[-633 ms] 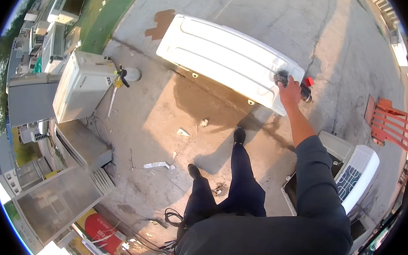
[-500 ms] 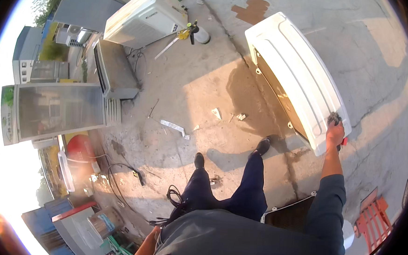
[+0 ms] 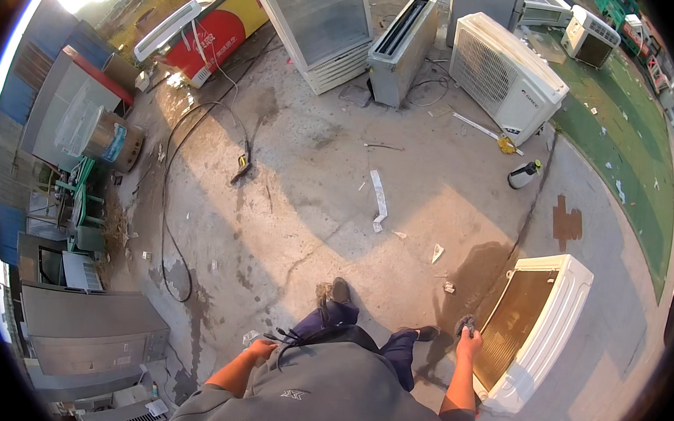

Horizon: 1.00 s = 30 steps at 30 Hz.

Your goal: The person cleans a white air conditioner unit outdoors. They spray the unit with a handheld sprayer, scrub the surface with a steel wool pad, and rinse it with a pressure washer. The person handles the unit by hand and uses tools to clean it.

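— While the person is standing on the concrete yard (image 3: 314, 209), what is the right hand (image 3: 468, 343) doing?

— It is clenching around a small dark tool (image 3: 465, 323), just beside the near edge of the white air-conditioner casing (image 3: 558, 324) that is lying flat on the ground. What kind of tool it is, I cannot tell; it is too small.

— And the left hand (image 3: 261, 349)?

— It is hanging at the hip, well apart from the casing, gripping a bunch of thin dark cables or tool handles (image 3: 283, 336) that are sticking out toward the knees. Which of the two they are is not clear.

— What is lying around that casing?

— Its brownish fin panel (image 3: 511, 321) is facing up, next to the right hand. Beyond the casing's far end a dark stain (image 3: 566, 222) is marking the pavement, and farther still a white spray bottle (image 3: 523, 174) is standing near an outdoor condenser unit (image 3: 507, 74). A strip of white scrap (image 3: 379, 198) is lying on the ground away from the casing's long side, and past it a black hose (image 3: 181, 170) is looping over the concrete toward a red and yellow chest freezer (image 3: 201, 28). A glass-door cooler (image 3: 318, 20) is standing beside the freezer.

— And the feet?

— Both dark shoes (image 3: 338, 289) are resting on the concrete, near the casing's edge.
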{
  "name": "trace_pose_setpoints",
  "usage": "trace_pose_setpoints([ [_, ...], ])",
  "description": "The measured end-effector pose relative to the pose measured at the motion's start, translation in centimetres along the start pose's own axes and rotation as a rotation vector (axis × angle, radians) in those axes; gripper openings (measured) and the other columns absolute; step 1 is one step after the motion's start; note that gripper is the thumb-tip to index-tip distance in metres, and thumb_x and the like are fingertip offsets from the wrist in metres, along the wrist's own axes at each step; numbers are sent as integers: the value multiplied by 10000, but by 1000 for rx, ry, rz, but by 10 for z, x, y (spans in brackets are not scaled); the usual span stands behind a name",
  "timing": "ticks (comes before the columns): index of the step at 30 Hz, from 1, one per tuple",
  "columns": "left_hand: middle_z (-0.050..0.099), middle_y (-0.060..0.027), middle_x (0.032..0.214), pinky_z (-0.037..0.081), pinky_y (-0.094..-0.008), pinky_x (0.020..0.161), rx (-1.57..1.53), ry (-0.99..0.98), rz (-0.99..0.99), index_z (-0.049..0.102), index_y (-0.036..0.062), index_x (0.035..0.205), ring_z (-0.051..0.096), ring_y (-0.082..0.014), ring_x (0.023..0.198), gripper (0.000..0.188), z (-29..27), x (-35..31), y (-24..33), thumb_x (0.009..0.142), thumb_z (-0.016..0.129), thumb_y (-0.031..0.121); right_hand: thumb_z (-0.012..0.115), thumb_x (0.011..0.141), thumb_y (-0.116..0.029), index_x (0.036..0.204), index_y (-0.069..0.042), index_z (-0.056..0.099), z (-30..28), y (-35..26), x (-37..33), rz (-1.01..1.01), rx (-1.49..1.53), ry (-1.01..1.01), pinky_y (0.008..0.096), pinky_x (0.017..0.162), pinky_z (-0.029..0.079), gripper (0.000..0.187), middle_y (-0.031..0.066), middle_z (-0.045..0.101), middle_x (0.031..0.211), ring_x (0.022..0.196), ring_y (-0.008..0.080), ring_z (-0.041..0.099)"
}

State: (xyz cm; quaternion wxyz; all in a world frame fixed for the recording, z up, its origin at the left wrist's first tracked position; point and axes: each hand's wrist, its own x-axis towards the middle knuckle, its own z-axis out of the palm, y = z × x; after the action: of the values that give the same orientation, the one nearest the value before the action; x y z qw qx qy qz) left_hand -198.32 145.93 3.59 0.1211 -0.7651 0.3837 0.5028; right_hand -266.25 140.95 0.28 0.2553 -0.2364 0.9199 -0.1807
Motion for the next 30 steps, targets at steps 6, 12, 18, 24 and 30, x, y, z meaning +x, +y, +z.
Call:
trace_pose_setpoints([
  [6,722,-101,864,505,-310,524,-813,1,-230,701,24,1167,668,-189,647,360,-91,49,-8,964,691,321,812,807,-258,884,51,681,33,20,-49,234,-43,-65,454,736,541,344,173,730,824,781,320,714],
  [12,720,-112,944,509,-316,555,-1021,191,-185,651,28,1249,672,-187,701,383,-173,89,24,968,666,288,781,837,-215,878,25,719,72,43,8,558,-55,-448,424,688,526,251,129,723,822,745,275,690],
  [18,723,-84,928,500,-303,561,-1075,126,-181,667,26,1214,675,-176,708,369,-216,141,55,956,680,290,839,779,-217,1035,68,704,103,-262,-33,266,-160,-183,470,791,571,407,225,746,978,885,355,734],
  [24,727,-89,944,537,-350,571,-1201,186,-241,665,64,1161,687,-204,719,273,-250,134,40,951,725,226,851,772,-238,1059,120,687,251,-446,89,183,-235,-214,467,824,577,486,278,732,1055,911,395,731],
  [30,705,-57,830,493,-330,555,-1662,383,-453,657,112,1053,645,-190,642,137,-328,131,69,967,670,219,818,815,-320,915,59,721,407,-793,75,-506,-223,-340,426,683,544,404,141,710,802,754,269,682],
])
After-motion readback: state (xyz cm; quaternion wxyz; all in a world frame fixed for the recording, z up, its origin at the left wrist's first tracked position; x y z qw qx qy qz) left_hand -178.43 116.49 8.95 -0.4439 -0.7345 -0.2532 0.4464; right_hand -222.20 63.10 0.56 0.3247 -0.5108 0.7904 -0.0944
